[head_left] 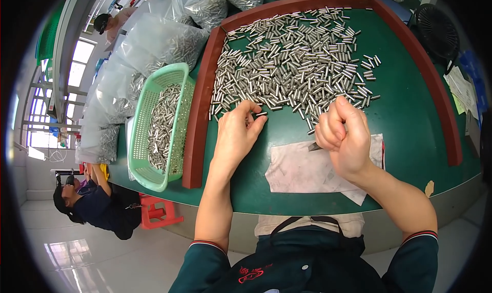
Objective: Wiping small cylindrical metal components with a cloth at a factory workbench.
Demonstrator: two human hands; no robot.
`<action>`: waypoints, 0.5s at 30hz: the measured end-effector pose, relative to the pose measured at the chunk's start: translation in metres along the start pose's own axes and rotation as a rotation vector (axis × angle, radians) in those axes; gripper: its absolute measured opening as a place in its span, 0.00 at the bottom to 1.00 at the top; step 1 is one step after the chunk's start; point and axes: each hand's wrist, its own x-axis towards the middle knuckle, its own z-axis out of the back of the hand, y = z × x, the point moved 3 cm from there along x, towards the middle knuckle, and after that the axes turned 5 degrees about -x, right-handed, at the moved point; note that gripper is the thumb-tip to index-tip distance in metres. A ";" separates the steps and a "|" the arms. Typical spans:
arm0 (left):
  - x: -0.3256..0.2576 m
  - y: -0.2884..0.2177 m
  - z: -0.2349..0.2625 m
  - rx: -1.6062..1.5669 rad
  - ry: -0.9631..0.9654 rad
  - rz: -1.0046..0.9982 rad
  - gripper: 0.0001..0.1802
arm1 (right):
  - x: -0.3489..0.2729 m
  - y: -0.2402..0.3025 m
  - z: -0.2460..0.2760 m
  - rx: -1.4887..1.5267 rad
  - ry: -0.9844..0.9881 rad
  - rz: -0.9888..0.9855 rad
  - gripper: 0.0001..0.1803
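Note:
A wide heap of short, shiny metal pins (287, 57) is spread over the green tabletop (410, 134). My left hand (237, 131) rests at the near left edge of the heap, closed, with thumb and forefinger round a metal pin (260, 114). Above a stained white cloth (297, 170) my right hand (346, 139) is raised, its fingers curled tight. A small dark, flat tip (314, 146) juts from beneath that hand; the rest is hidden in the grip, so its kind cannot be told.
Brown raised rails (202, 113) border the work area. Left of them stands a light green basket (134, 149) holding more pins. Clear bags of pins (159, 42) line the left and back. A black fan (435, 31) is at far right. Another person (97, 200) sits at left by a red stool (154, 211).

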 end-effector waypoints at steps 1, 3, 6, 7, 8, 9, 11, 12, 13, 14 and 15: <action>0.000 0.000 0.000 0.009 0.011 0.013 0.05 | 0.000 0.000 0.000 0.003 0.000 -0.001 0.23; 0.000 -0.001 -0.002 -0.005 0.038 0.010 0.05 | 0.000 0.000 0.001 0.001 -0.003 0.002 0.23; -0.005 -0.008 -0.011 -0.290 0.189 -0.016 0.05 | 0.000 0.000 0.002 -0.011 -0.003 0.017 0.23; -0.011 -0.018 -0.015 -0.372 0.277 0.012 0.05 | -0.001 0.001 0.001 -0.022 0.000 0.030 0.23; -0.017 -0.025 -0.018 -0.374 0.352 0.014 0.05 | -0.001 0.002 -0.001 -0.017 0.000 0.033 0.23; -0.021 -0.030 -0.023 -0.327 0.373 -0.043 0.05 | -0.002 0.001 -0.002 -0.051 -0.003 0.049 0.24; -0.025 -0.038 -0.028 -0.246 0.390 -0.103 0.04 | -0.003 0.001 -0.003 -0.083 0.007 0.086 0.24; -0.026 -0.037 -0.029 -0.267 0.376 -0.084 0.05 | -0.003 0.002 -0.003 -0.085 0.000 0.083 0.24; -0.026 -0.037 -0.030 -0.271 0.384 -0.085 0.05 | -0.003 0.003 -0.003 -0.072 0.005 0.101 0.24; -0.025 -0.037 -0.030 -0.266 0.374 -0.096 0.05 | -0.003 0.004 -0.002 -0.058 0.010 0.119 0.24; -0.025 -0.037 -0.030 -0.262 0.364 -0.108 0.05 | -0.003 0.004 0.000 -0.003 0.011 0.116 0.23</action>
